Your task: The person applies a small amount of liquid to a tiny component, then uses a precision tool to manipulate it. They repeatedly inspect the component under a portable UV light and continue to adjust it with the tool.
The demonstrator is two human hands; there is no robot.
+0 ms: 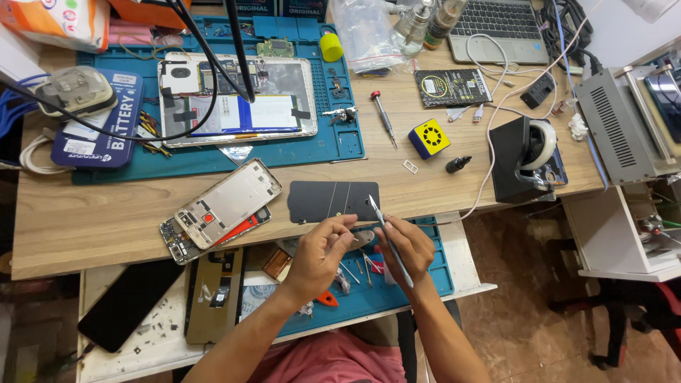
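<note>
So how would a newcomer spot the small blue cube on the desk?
Start at the wooden desk and go right of the blue rubber work mat, past the red-capped screwdriver. The small blue cube sits there, alone in having a yellow top with a ring of dark marks.

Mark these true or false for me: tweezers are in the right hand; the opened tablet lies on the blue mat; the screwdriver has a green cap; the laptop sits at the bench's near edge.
1. The right hand holds tweezers. True.
2. The opened tablet lies on the blue mat. True.
3. The screwdriver has a green cap. False: its cap is red.
4. The laptop sits at the bench's near edge. False: it is at the far edge, upper right.
5. The left hand is empty. False: it pinches a small part.
</note>
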